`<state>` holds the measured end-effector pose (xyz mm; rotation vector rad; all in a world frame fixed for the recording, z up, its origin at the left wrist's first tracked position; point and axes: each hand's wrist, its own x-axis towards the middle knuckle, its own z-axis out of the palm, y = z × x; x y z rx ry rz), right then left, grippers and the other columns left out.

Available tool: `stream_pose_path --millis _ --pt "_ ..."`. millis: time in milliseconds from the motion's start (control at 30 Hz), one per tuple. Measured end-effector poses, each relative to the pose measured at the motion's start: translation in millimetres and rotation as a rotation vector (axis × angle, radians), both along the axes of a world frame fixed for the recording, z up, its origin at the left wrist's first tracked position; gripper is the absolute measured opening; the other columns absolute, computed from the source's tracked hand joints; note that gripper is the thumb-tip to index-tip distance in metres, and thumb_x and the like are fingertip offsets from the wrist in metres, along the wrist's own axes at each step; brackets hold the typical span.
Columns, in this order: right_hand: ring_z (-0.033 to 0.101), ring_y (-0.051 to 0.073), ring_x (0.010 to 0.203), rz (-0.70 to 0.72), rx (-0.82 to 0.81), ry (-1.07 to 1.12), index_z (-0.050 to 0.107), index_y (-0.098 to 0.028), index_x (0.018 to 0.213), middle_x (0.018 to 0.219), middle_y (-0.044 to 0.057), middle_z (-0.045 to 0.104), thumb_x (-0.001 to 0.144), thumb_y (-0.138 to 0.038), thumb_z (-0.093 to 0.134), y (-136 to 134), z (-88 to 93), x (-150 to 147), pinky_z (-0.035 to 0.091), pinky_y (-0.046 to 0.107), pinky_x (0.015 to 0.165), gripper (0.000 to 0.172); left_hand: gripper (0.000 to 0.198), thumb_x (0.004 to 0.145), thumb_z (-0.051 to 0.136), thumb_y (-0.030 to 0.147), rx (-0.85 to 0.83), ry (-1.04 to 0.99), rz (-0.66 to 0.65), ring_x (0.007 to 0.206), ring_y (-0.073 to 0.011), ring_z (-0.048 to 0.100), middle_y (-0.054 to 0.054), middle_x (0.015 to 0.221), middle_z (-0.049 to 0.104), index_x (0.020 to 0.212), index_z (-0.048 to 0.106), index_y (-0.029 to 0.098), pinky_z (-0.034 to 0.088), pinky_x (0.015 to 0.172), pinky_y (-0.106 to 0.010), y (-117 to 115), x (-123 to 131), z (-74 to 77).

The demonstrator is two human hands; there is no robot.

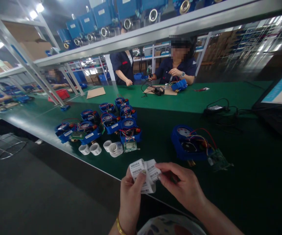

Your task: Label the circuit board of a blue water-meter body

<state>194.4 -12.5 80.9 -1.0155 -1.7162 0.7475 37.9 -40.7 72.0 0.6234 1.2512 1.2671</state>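
Between my two hands, at the near edge of the green bench, is a strip of white barcode labels (pixel 151 170), partly folded over itself. My left hand (pixel 132 191) is closed on it, thumb pressed on top. Thumb and forefinger of my right hand (pixel 181 182) pinch the strip's right end. Several small rolls of white labels (pixel 95 149) stand on the bench ahead to the left. Behind them sit several blue meter housings (pixel 110 122) with wires and round dials. One more blue meter (pixel 188 143) lies to the right, its green circuit board (pixel 219 160) hanging out on wires.
A laptop (pixel 278 98) stands at the right, with a black adapter and cables (pixel 215 109) beside it. Across the green bench (pixel 236 78), a co-worker (pixel 177 65) handles a blue meter (pixel 180 85). Overhead, a metal shelf (pixel 141 36) carries several blue units.
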Motion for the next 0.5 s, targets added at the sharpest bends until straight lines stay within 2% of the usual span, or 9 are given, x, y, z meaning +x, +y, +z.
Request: stream_pose_path --millis 133,267,367,500 --pt "0.061 0.01 0.061 -0.011 -0.012 -0.019 0.068 -0.022 0.095 0.081 -0.001 0.069 0.08 -0.015 0.06 -0.6 -5.6 1.6 0.049 0.018 0.053 0.018 0.044 0.069 0.073 0.044 0.01 0.031 0.0 0.063 -0.0123 0.06 -0.002 0.073 0.068 0.099 0.062 0.013 0.049 0.055 -0.019 0.2 -0.7 5.0" --pt "0.063 0.012 0.064 -0.047 0.005 -0.043 0.068 -0.023 0.09 0.079 -0.001 0.069 0.08 -0.015 0.06 0.6 -13.1 2.5 0.052 0.019 0.058 0.015 0.041 0.067 0.074 0.045 0.004 0.05 -0.019 0.058 -0.0099 0.056 -0.003 0.072 0.068 0.091 0.065 0.013 0.046 0.054 -0.019 0.7 -1.2 4.8" --pt "0.062 0.012 0.062 -0.057 0.03 -0.035 0.067 -0.022 0.084 0.075 -0.002 0.068 0.078 -0.012 0.059 2.7 -13.0 1.0 0.051 0.018 0.057 0.015 0.042 0.062 0.078 0.045 -0.013 0.03 0.01 0.06 -0.0111 0.057 -0.003 0.071 0.067 0.086 0.067 0.013 0.047 0.056 -0.019 1.6 -0.3 -0.1" --pt "0.06 0.01 0.056 -0.051 0.136 -0.055 0.063 -0.021 0.08 0.067 -0.003 0.065 0.078 -0.011 0.055 6.7 -6.4 -1.7 0.046 0.018 0.051 0.013 0.056 0.049 0.083 0.05 -0.06 -0.038 0.102 0.062 -0.0152 0.061 -0.003 0.068 0.069 0.089 0.068 0.014 0.049 0.057 -0.022 5.7 -1.3 -12.0"
